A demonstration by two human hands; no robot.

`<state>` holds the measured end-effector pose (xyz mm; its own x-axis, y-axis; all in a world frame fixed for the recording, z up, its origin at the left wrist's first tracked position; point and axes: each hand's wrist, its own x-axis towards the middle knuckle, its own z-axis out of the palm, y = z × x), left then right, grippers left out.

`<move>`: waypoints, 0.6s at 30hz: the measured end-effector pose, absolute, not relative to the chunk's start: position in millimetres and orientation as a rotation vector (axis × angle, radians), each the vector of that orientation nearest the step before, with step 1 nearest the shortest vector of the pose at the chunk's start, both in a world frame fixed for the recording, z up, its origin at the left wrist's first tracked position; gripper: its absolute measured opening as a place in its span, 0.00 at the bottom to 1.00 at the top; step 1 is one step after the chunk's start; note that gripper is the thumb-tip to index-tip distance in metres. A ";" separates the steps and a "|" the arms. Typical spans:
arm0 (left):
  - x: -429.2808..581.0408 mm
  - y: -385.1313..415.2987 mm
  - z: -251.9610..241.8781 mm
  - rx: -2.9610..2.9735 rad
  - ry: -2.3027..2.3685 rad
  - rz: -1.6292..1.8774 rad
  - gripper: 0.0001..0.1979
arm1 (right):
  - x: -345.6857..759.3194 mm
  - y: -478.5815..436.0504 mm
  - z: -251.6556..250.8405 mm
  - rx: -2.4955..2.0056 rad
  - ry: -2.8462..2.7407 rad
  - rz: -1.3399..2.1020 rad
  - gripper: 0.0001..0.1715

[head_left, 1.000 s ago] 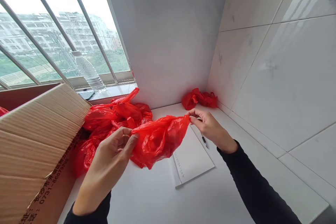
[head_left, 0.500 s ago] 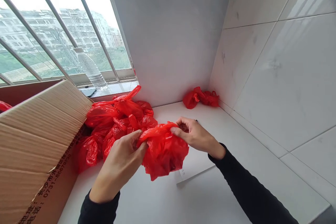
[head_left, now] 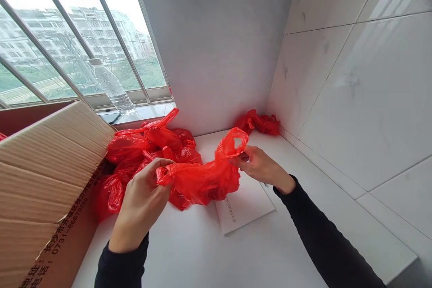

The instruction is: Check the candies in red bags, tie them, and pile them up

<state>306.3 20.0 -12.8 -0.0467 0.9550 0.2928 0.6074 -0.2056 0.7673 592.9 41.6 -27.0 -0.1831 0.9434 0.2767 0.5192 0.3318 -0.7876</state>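
A thin red plastic bag [head_left: 205, 180] is stretched between my two hands above the white table. My left hand [head_left: 143, 198] grips its left handle, fingers closed on the film. On the other side, my right hand [head_left: 261, 165] pinches the right handle, whose loop stands up above the fingers. The middle of the bag sags and looks crumpled; whatever lies inside it is hidden. Behind my left hand, several red plastic bags [head_left: 158, 141] are heaped against the box. Beneath the held bag lies a white booklet [head_left: 248, 207] with small print along one edge.
A cardboard box [head_left: 60, 144] with its flap raised stands on the left. Past it, a clear water bottle [head_left: 113, 85] and a phone [head_left: 110, 118] rest on the sill of the barred window. More red bags [head_left: 259, 123] sit in the far corner by the tiled wall [head_left: 357, 99].
My hands have moved apart and spread the bag wider. Its right handle loop now stands open, and the bag has risen, showing more of the booklet.
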 end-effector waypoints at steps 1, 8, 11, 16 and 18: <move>305.9 20.7 -12.8 1.831 1.669 1.155 0.17 | 594.1 41.1 -26.6 -1.313 -1.832 0.727 0.15; 294.7 16.7 -9.3 1.775 1.751 1.099 0.22 | 610.0 40.8 -20.7 -1.451 -1.889 0.674 0.15; 297.6 10.2 -5.3 1.761 1.615 1.044 0.24 | 612.6 30.1 -13.8 -1.482 -1.798 0.623 0.19; 308.8 4.3 -2.0 1.701 1.385 0.960 0.20 | 594.0 -9.7 7.3 -1.095 -1.698 0.455 0.30; 310.4 3.7 -2.8 1.699 1.327 0.947 0.19 | 583.8 -18.1 8.8 -1.011 -1.856 0.517 0.18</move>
<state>310.4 3.7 -2.8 0.1817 0.9787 0.0959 0.4090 -0.1639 0.8977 583.8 -18.1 8.8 -0.2299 0.8169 0.5289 0.4262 0.5731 -0.6999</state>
